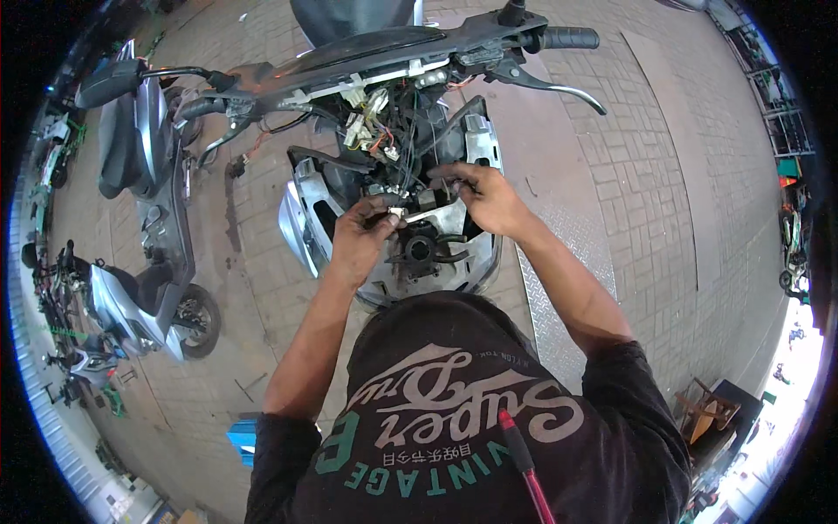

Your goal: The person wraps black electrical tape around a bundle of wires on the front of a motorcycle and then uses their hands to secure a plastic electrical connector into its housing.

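A scooter's front end stands opened up before me, its inner frame and wiring bare. My left hand (358, 240) is closed, with a small white connector (397, 212) pinched between thumb and fingers. Across from it, my right hand (491, 203) reaches into the opening with curled fingers, beside a dark metal part; what its fingertips grip is too small to make out. Between the hands runs a pale metal bar (433, 212). Just below sits a round black socket (420, 250). A bundle of wires with pale connectors (371, 118) hangs from the handlebar above.
The handlebar (367, 65) spans the far side, with a brake lever (559, 90) at right and a mirror (109, 84) at left. Another scooter (140, 306) is parked to the left. A ridged metal plate (559, 297) lies on the paving at right.
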Available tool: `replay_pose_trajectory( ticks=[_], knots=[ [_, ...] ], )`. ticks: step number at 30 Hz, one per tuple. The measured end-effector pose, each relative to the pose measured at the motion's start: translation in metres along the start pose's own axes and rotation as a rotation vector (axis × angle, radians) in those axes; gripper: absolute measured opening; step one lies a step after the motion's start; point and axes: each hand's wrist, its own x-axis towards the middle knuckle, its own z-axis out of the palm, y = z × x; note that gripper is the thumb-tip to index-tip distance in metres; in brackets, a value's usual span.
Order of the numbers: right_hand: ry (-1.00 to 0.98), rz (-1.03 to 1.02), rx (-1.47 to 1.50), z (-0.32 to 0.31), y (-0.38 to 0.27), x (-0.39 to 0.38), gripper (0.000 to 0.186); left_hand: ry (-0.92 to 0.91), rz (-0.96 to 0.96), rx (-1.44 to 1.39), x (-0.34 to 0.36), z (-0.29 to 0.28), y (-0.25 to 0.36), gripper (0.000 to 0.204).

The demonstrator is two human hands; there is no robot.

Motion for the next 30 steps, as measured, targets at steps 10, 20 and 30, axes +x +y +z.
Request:
replay_pose_trajectory(
  ticks=[10, 20, 30],
  knots=[
    [0.052, 0.087, 0.389, 0.009, -0.015, 0.008, 0.021, 0.006, 0.115, 0.068, -0.012, 0.003, 0.012, 0.022],
    [0.11, 0.137, 0.665, 0.044, -0.013, 0.004, 0.035, 0.085, 0.27, 0.07, -0.011, 0.017, 0.017, 0.02],
    [0.171, 0.141, 0.587, 0.037, -0.019, -0.002, 0.034, 0.024, 0.014, -0.158, -0.004, 0.017, 0.031, 0.016]
  ],
)
